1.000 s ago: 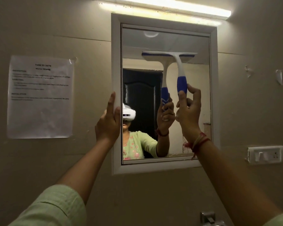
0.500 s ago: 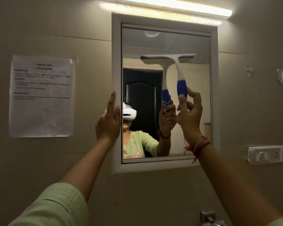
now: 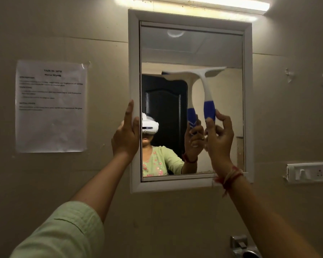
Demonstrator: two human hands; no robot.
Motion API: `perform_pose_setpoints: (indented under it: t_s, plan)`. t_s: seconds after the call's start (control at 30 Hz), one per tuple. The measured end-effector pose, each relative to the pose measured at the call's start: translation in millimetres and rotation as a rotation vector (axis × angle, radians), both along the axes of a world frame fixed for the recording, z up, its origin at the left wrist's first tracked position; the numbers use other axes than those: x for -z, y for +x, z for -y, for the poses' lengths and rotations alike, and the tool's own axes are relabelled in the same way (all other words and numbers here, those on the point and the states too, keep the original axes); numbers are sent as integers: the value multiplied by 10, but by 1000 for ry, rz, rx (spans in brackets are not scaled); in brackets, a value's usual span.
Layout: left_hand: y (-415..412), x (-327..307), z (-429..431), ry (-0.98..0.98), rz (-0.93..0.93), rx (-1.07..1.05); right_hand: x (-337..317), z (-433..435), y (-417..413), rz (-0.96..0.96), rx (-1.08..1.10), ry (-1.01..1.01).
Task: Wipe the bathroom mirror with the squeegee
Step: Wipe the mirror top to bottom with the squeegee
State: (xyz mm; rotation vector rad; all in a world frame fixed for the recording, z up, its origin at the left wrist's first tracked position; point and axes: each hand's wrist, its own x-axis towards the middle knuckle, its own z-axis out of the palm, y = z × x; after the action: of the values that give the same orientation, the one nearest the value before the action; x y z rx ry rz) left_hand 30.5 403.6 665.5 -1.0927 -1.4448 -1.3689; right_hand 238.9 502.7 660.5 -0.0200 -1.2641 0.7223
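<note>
My right hand (image 3: 219,138) has the squeegee (image 3: 203,84) by the blue end of its handle, grip pinched around it with thumb and fingers, handle running up and slightly left to the white blade head. Blade head sits across the middle-upper part of the mirror (image 3: 194,49), tilted, right end higher than left. It looks pressed to the glass since it meets its own reflection along the blade, but contact along the full edge is hard to confirm from this angle.

My left hand (image 3: 126,136) is on the mirror's white frame (image 3: 134,53), left side, grip wrapped over the frame edge: fingers flat on the front, thumb side toward the glass. Bracing the mirror, not wiping.

Step in hand: a wiping stroke mid-mirror. Glass above the blade reads plain, glass below shows my reflection; no visible streaks or water either way, so I can't judge how much is cleaned.

Next move, my guess: level the blade so both ends bear evenly, hold pressure, pull down toward the bottom rail of the frame, then shift sideways for the strip near the right edge. Needs wrist kept firm so the tilted head doesn't skip. Left hand should hold the frame so the mirror doesn't swing.

Around: paper notice (image 3: 51,107) taped on wall at left, switch plate (image 3: 308,173) at right, tube light (image 3: 213,1) above.
</note>
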Motion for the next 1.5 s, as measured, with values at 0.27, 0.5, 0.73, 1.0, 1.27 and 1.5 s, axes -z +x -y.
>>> perform_pose_setpoints:
  t_s: [0.27,0.5,0.73,1.0,1.27,1.5]
  plan:
    - [-7,5,0,-6,-1,15,-170,13,18,-9,-5,-9]
    - [8,-2,24,-18,2,13,179,45,-6,16,-60,-54]
    - [23,-3,23,-13,7,8,367,85,20,27,-174,-134]
    - [26,-7,26,-13,21,10,331,57,-4,23,-186,-155]
    - [18,0,12,6,4,7,483,34,-38,16,-267,-184]
    - [8,-1,4,4,8,1,-111,-160,-156,-39,-199,-239]
